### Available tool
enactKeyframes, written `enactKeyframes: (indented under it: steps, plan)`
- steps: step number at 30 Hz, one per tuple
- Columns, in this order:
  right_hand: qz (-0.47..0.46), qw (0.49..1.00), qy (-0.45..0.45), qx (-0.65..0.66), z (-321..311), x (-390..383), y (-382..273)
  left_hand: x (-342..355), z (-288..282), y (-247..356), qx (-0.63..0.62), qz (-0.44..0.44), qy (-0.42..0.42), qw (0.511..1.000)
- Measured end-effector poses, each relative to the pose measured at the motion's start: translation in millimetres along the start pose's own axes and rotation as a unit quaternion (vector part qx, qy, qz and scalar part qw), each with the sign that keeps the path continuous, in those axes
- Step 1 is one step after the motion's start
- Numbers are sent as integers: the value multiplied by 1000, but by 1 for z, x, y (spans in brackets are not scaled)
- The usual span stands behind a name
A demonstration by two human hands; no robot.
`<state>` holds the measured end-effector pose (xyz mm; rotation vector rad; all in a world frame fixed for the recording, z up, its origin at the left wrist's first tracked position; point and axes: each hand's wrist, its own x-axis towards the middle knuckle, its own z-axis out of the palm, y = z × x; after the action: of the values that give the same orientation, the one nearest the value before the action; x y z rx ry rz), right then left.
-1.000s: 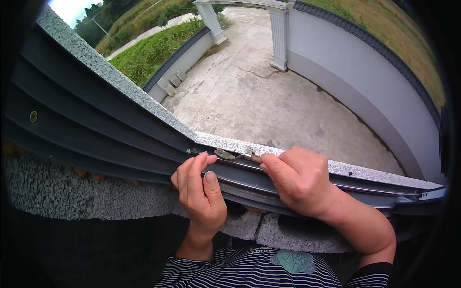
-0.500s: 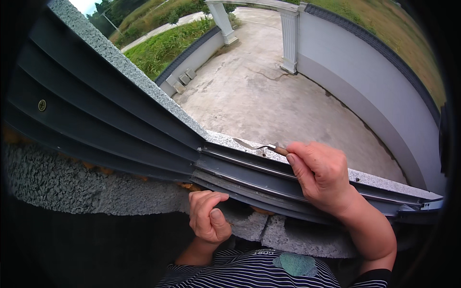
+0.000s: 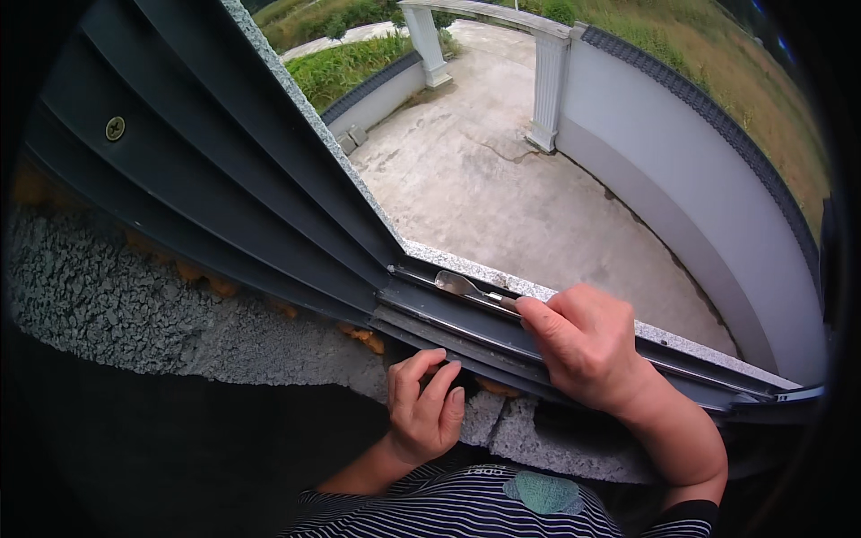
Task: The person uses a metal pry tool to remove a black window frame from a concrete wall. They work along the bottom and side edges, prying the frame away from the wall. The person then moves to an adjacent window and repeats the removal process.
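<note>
My right hand [image 3: 587, 345] is closed round the handle of a small trowel [image 3: 459, 285]. The trowel's shiny, spoon-shaped blade points left over the outer channel of a dark window frame's bottom track [image 3: 466, 314], near the frame's corner; whether it touches the metal I cannot tell. My left hand [image 3: 424, 408] is at the inner edge of the track, its fingers loosely curled and apart with nothing visible in them.
The dark side frame [image 3: 206, 170], with a brass-coloured screw [image 3: 115, 128], rises at left. Rough grey masonry [image 3: 179, 309] and orange foam [image 3: 363, 338] border it. Beyond the speckled stone sill [image 3: 475, 267] lie a concrete yard [image 3: 502, 197] and a white wall [image 3: 664, 170].
The trowel has dropped from over the stone sill towards the track, and its blade has turned to show its broad face. My left hand has shifted right, its fingers opening slightly. The view has tilted.
</note>
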<state>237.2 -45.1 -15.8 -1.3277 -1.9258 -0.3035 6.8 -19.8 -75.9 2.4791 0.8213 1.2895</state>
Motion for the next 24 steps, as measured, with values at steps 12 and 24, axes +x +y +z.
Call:
enactKeyframes:
  steps: [12, 24]
  plan:
    - [-91, 992, -54, -63, 16, 38, -24, -37, 11, -2, 4, 19, 39, 999]
    - [-177, 963, -30, -202, 46, 49, -63, -57, 21, -10, 9, 33, 46, 998]
